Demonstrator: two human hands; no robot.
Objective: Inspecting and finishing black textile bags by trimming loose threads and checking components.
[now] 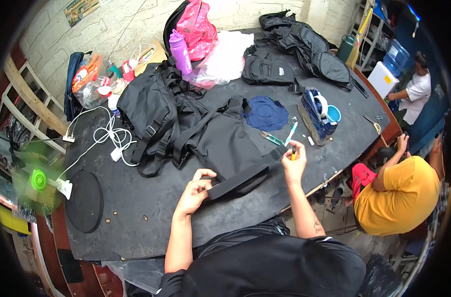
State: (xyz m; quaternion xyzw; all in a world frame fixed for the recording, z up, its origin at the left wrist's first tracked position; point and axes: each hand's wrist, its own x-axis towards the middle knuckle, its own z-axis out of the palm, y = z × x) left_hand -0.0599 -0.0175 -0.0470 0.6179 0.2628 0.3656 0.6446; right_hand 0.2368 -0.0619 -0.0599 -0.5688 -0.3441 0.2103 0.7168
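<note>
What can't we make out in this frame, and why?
All in the head view:
Yellow tool: partly covered by the right hand, so its kind is unclear.
Black bag: part of its near side is hidden behind the black strip.
Green fan: blades blurred.
Tan bits: too small to identify.
Person in yellow: their torso hides part of what's before them.

Purple bottle [180, 52] beside pink bag [198, 24]; blurred green fan [38, 179], apparently.
</note>
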